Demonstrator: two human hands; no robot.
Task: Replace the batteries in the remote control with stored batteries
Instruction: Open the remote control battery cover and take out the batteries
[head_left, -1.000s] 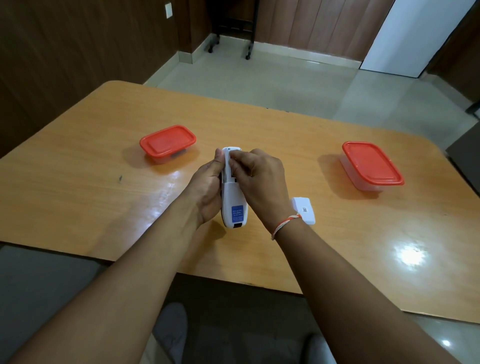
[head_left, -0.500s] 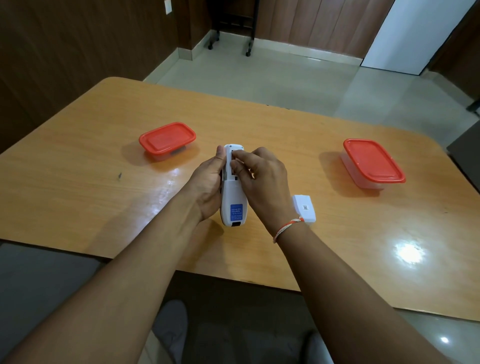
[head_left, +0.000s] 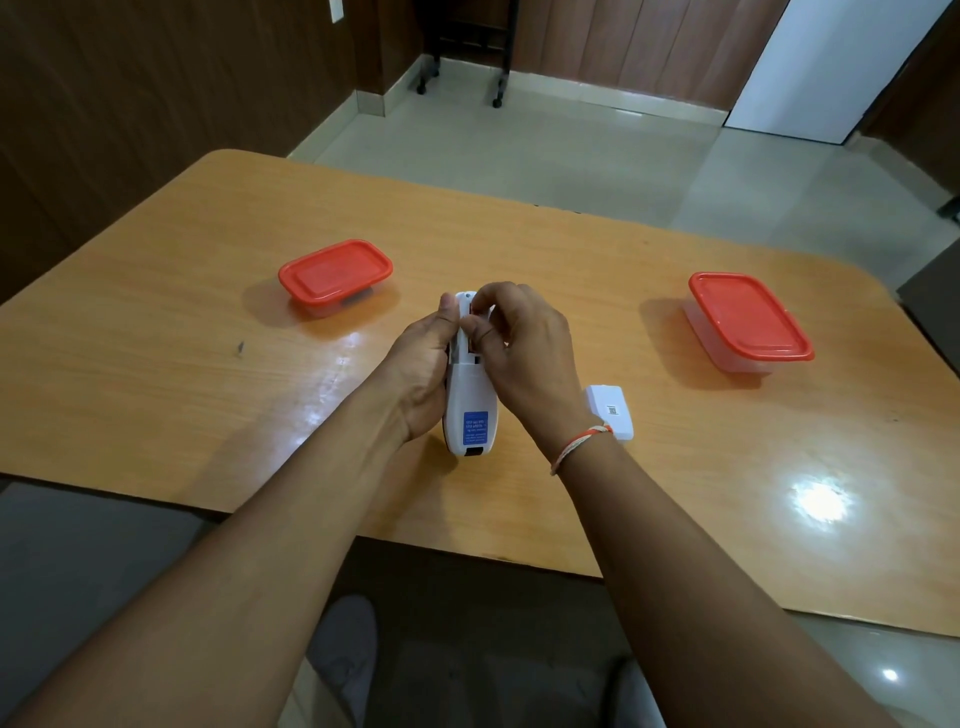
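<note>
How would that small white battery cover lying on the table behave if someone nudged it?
The battery cover looks like thin, flat plastic, so it is probably light and stiff. On the glossy table, it would likely slide rather than roll or tip. Being thin, it may be fiddly to lift by its edge.

White remote control (head_left: 470, 410) with blue label, two red-lidded clear containers (head_left: 335, 276) (head_left: 746, 322), glossy orange wood-grain table (head_left: 156, 364)

A glossy orange-brown wooden table (head_left: 156, 374) stands on a pale tiled floor (head_left: 519, 150). Dark brown wood-panelled walls (head_left: 130, 104) surround it, and a white door (head_left: 810, 67) shows beyond.
</note>
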